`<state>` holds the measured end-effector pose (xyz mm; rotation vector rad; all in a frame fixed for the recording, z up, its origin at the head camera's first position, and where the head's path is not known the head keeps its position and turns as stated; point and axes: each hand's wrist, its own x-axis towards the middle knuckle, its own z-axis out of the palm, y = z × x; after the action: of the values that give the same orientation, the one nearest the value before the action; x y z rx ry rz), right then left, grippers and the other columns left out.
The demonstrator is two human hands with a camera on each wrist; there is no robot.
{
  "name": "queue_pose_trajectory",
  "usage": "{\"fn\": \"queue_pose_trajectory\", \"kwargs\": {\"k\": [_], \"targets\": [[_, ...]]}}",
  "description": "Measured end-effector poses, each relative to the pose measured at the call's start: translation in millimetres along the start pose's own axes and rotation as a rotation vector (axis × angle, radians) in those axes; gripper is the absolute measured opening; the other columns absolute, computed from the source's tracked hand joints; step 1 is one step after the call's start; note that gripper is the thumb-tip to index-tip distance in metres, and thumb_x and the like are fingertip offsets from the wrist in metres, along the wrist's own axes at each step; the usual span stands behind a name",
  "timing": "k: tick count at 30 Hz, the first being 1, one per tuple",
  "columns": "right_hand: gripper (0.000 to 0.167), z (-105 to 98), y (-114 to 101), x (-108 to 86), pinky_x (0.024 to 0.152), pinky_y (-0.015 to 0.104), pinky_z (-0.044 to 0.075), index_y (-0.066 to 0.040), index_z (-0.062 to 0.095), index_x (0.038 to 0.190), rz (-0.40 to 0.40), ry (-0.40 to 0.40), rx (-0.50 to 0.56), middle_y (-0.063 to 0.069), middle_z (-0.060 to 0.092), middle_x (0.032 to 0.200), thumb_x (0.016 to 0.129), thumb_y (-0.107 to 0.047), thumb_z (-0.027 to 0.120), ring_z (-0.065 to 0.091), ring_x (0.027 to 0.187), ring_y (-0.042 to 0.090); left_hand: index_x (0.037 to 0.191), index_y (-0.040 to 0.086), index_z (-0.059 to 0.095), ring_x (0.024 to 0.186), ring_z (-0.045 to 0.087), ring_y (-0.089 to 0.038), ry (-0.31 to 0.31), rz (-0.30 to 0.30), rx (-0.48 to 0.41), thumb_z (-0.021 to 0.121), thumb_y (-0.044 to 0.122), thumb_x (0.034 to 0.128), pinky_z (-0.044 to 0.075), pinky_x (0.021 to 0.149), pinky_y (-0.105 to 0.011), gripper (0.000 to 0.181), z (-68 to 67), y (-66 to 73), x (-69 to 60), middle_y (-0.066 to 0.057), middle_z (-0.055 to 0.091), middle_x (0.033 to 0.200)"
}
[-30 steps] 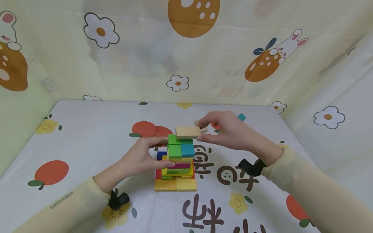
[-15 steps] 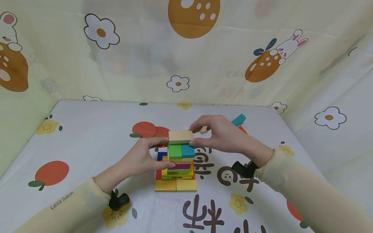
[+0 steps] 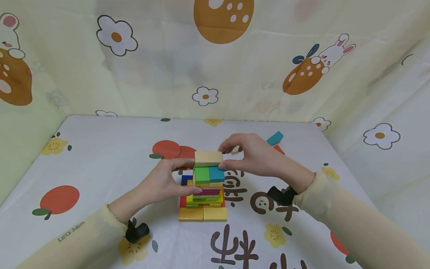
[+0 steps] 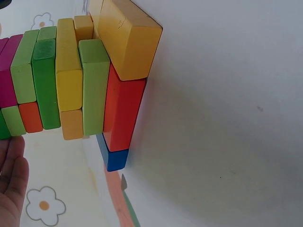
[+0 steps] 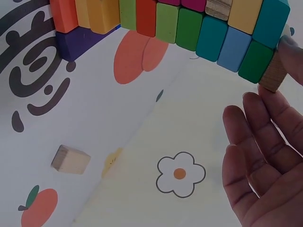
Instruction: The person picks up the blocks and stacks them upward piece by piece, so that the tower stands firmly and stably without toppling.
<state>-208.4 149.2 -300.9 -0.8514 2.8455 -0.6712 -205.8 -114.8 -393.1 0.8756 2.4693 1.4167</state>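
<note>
A tower of coloured wooden blocks stands mid-table in the head view. On its top layer lies a plain wooden block. My right hand pinches that block's right end between thumb and fingers; the right wrist view shows the same plain block at the tower's end. My left hand grips the tower from the left, thumb across the front near a magenta block and fingers towards the back. In the left wrist view only some left fingers show, beside the upper layers.
Yellow blocks, red blocks and a blue block form the wider base. Behind my right hand lie a loose teal block, an orange block and a plain block. A patterned cloth covers the table and hangs behind.
My right hand has brought the plain wooden block left and down onto the tower's top, uncovering loose blocks behind. In the last half second hardly anything moves. My left hand stays put.
</note>
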Motion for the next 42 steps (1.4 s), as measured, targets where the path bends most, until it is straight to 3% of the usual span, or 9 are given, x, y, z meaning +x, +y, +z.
{"fn": "queue_pose_trajectory", "kwargs": {"k": [5,10,18,23,26,33,38,42], "targets": [[0.043,-2,3,0.4,0.093,0.044,0.054,-0.009,0.071,0.123,-0.01,0.006,0.015,0.003,0.073,0.116,0.087,-0.029,0.082,0.066,0.107,0.022,0.133,0.012,0.067,0.122,0.063,-0.032,-0.001,0.002,0.005,0.09,0.026,0.0782,0.051,0.105,-0.058,0.061,-1.1,0.2,0.1,0.0,0.073,0.124],[0.035,-5,16,4.0,0.088,0.042,0.054,-0.005,0.07,0.125,-0.004,0.063,0.053,0.005,0.074,0.112,0.096,-0.025,0.073,0.067,0.102,0.022,0.132,0.011,0.067,0.12,0.064,-0.032,0.005,0.001,0.022,0.089,0.027,0.0791,0.052,0.103,-0.057,0.059,-2.3,-0.6,-0.3,-0.001,0.073,0.122],[0.036,11,74,24.2,0.076,0.033,0.055,0.0,0.069,0.125,0.223,0.108,0.073,0.014,0.072,0.109,0.102,-0.026,0.065,0.064,0.092,0.024,0.132,0.011,0.067,0.119,0.064,-0.032,0.007,-0.011,0.026,0.089,0.027,0.0792,0.054,0.101,-0.057,0.059,-2.6,-0.8,-1.8,-0.001,0.073,0.122],[0.04,39,120,36.5,0.078,0.035,0.053,0.001,0.068,0.125,0.359,0.083,0.013,0.016,0.07,0.107,0.101,-0.03,0.065,0.06,0.092,0.026,0.132,0.01,0.067,0.118,0.064,-0.031,0.003,-0.007,0.018,0.089,0.027,0.0788,0.053,0.101,-0.056,0.06,-1.5,-0.8,-2.8,-0.001,0.073,0.121],[0.045,52,134,42.1,0.08,0.037,0.054,0.002,0.067,0.125,0.418,0.049,-0.028,0.016,0.069,0.107,0.099,-0.034,0.067,0.059,0.093,0.027,0.132,0.01,0.067,0.118,0.064,-0.031,0.003,-0.005,0.021,0.089,0.027,0.0787,0.054,0.101,-0.056,0.06,-0.9,-0.5,-2.4,-0.001,0.073,0.121],[0.054,64,134,54.0,0.073,0.033,0.051,0.0,0.069,0.115,0.532,0.009,-0.109,0.013,0.07,0.1,0.09,-0.048,0.074,0.061,0.086,0.025,0.132,0.01,0.067,0.119,0.064,-0.031,0.004,-0.001,0.03,0.089,0.027,0.0786,0.053,0.102,-0.056,0.061,-0.3,1.0,-0.9,-0.001,0.073,0.122],[0.05,68,129,61.6,0.065,0.029,0.045,-0.001,0.068,0.105,0.619,-0.019,-0.143,0.01,0.066,0.089,0.089,-0.048,0.075,0.059,0.079,0.024,0.132,0.01,0.067,0.12,0.064,-0.031,0.0,-0.007,0.023,0.089,0.027,0.0787,0.053,0.103,-0.057,0.06,-0.5,0.9,-0.5,0.0,0.073,0.122],[0.048,72,127,64.7,0.067,0.03,0.047,-0.001,0.067,0.108,0.648,-0.03,-0.151,0.011,0.066,0.091,0.09,-0.044,0.076,0.06,0.082,0.025,0.132,0.01,0.067,0.119,0.064,-0.031,-0.003,-0.004,0.02,0.089,0.027,0.0789,0.053,0.103,-0.057,0.06,-0.8,0.6,-0.2,0.0,0.073,0.122]]}}
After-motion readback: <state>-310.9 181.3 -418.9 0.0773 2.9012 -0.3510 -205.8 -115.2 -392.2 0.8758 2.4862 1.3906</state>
